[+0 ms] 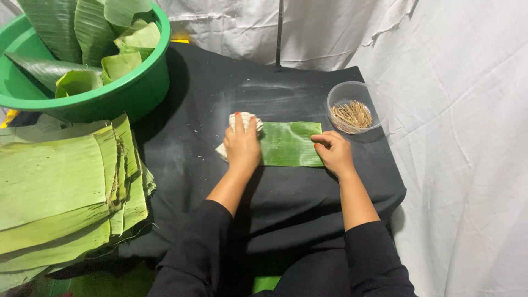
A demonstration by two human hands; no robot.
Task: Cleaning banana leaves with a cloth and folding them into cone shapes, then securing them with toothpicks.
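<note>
**One leaf strip under the cloth, a tall pile waiting**

The counter, draped in black cloth, carries everything. Hanging over its left edge is a thick stack of flat banana leaves, looking untouched and dull, so I judge most of the work lies ahead. At the far left corner stands a green basin with rolled and folded leaf pieces inside; whether those are finished I cannot tell.

Near the middle of the counter, a little toward the far edge, lies a single rectangular leaf strip. It lies flat, its long axis running left to right, parallel to the far edge, with its fine veins crossing the short way. Its right end points toward the far right corner area, where a clear plastic bowl of thin wooden picks sits, apart from the strip.

The left hand presses a whitish cloth onto the strip's left end, fingers curled down over it. The right hand rests on the strip's right end, fingers loosely bent, pinning it and grasping nothing. No pick is out of the bowl, and the strip is not folded.
</note>
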